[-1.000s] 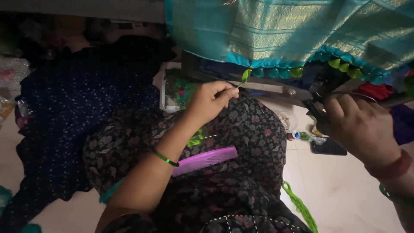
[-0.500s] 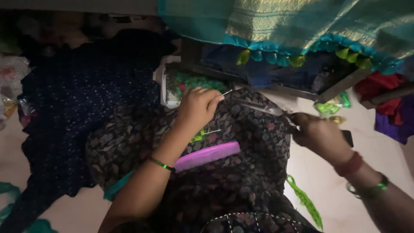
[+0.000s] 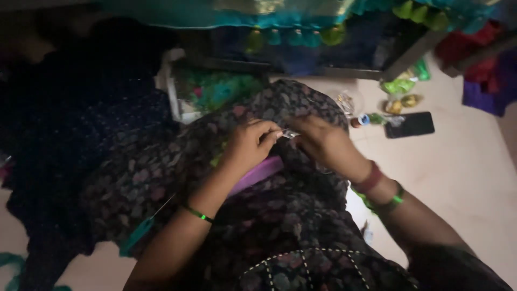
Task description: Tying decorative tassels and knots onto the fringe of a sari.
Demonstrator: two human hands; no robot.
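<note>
Both hands met over the dark floral cloth (image 3: 301,108) draped across the person's lap. The left hand (image 3: 249,146) had its fingertips pressed together in a pinching grip on something small and pale, too blurred to name, and the right hand (image 3: 322,144) closed on the same spot from three o'clock. A purple comb (image 3: 257,173) lay on the lap just under the left wrist.

How much was finished I could not judge. At twelve o'clock hung a teal fabric edge (image 3: 301,20) already carrying a row of green tassels (image 3: 334,35), so some looked done.

At eleven o'clock a white tray (image 3: 171,97) held a jumble of green threads (image 3: 221,89). At two o'clock, on the floor (image 3: 463,161), lay a dark phone (image 3: 409,124) beside small spools (image 3: 362,120).
</note>
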